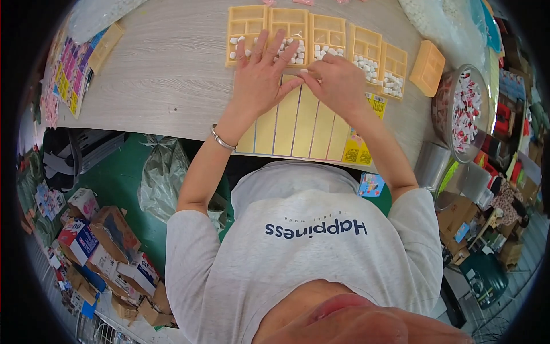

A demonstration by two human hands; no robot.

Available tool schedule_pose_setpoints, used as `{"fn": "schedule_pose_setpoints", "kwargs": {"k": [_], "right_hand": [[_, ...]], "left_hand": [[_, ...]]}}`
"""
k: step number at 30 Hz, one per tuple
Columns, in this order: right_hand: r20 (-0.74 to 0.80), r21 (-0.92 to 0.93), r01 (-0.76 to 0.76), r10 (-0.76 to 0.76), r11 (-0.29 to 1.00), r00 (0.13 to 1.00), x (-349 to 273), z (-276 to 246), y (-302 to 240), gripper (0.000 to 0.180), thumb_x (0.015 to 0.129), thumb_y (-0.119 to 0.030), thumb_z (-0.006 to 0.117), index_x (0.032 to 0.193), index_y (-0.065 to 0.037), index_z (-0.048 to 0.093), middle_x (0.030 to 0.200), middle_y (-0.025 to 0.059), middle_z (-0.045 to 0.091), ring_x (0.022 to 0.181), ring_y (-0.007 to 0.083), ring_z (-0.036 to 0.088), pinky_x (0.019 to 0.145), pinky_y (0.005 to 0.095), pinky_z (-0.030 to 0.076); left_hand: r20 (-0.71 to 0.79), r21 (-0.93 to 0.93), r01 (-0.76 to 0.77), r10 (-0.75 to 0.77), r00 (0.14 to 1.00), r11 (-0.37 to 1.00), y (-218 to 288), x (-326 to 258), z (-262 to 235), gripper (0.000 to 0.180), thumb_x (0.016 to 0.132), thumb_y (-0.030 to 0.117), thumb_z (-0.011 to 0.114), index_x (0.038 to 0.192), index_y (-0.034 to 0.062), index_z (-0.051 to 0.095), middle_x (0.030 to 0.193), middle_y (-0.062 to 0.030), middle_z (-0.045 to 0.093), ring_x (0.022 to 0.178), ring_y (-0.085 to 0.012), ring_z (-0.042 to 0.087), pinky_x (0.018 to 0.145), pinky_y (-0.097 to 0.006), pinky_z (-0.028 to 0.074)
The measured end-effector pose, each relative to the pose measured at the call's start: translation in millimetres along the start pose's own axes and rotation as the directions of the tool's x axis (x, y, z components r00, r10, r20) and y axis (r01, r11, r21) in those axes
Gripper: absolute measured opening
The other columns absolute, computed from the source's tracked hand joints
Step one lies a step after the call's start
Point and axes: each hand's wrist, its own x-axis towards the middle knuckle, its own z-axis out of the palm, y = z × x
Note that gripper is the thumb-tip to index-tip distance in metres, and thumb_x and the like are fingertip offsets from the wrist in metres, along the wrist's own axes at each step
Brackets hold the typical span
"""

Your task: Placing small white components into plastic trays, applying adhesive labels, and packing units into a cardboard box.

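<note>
left hand: fingers spread across two trays, white pieces between and beside them. right hand: fingers curled nearby; cannot tell if gripping.

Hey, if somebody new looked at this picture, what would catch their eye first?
Probably the row of yellow-orange trays at the table's far side, their near compartments holding small white pieces, with the left hand spread over the leftmost two. Next, the clear bowl of red-and-white pieces at the table's right.
</note>
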Motion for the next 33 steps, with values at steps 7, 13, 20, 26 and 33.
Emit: {"fn": "schedule_pose_setpoints", "kwargs": {"k": [7,13,20,26,33], "right_hand": [[-0.086,-0.171,-0.056,0.042,0.984,0.995,-3.9,30.1,-7.7,0.013,0.081,-0.026,0.075,0.082,-0.013,0.072,0.075,0.0023,0.065,0.072,0.023,0.067,0.057,0.0364,0.053],[-0.169,0.133,-0.115,0.137,0.984,0.976,22.4,5.6,-8.0,0.016,0.085,-0.027,0.074,0.084,-0.011,0.072,0.074,0.0035,0.066,0.066,0.0215,0.066,0.056,0.0349,0.051],[-0.006,0.044,0.051,-0.051,0.998,0.999,101.4,53.9,-42.2,0.017,0.088,-0.029,0.071,0.088,-0.012,0.074,0.082,0.0034,0.069,0.071,0.0222,0.068,0.064,0.0344,0.052],[-0.551,0.115,-0.013,0.074,0.993,0.831,87.1,-21.6,51.7,0.016,0.091,-0.008,0.064,0.105,-0.01,0.071,0.098,0.0058,0.069,0.086,0.0184,0.066,0.071,0.03,0.052],[-0.383,-0.529,-0.669,0.557,0.522,0.737,55.9,-196.0,448.5,0.056,0.094,-0.051,0.056,0.125,-0.006,0.067,0.128,0.0238,0.063,0.123,0.0367,0.058,0.104,0.0442,0.045]], "left_hand": [[0.142,0.026,-0.05,0.046,0.989,0.998,-0.5,-1.8,4.9,0.069,0.095,0.05,0.055,0.154,0.0186,0.037,0.16,-0.001,0.034,0.15,-0.0244,0.025,0.12,-0.057,0.009],[-0.123,-0.203,0.127,-0.154,0.98,0.971,-33.3,-6.3,-17.7,0.062,0.097,0.044,0.054,0.15,0.014,0.042,0.158,-0.0035,0.038,0.148,-0.0281,0.03,0.119,-0.059,0.014],[-0.1,0.066,0.226,-0.219,0.971,0.972,-79.9,-20.2,-2.4,0.055,0.102,0.034,0.047,0.151,0.0105,0.04,0.155,-0.007,0.042,0.147,-0.0299,0.032,0.118,-0.059,0.016],[-0.155,-0.055,0.269,-0.274,0.949,0.962,-79.7,-35.3,-3.7,0.054,0.102,0.037,0.045,0.151,0.0152,0.04,0.157,-0.003,0.039,0.146,-0.0287,0.033,0.118,-0.058,0.017],[0.075,-0.022,0.019,-0.017,0.997,1.0,-68.2,-11.8,-14.9,0.058,0.096,0.039,0.055,0.15,0.0198,0.043,0.157,0.0005,0.04,0.148,-0.0244,0.027,0.12,-0.054,0.016]]}}
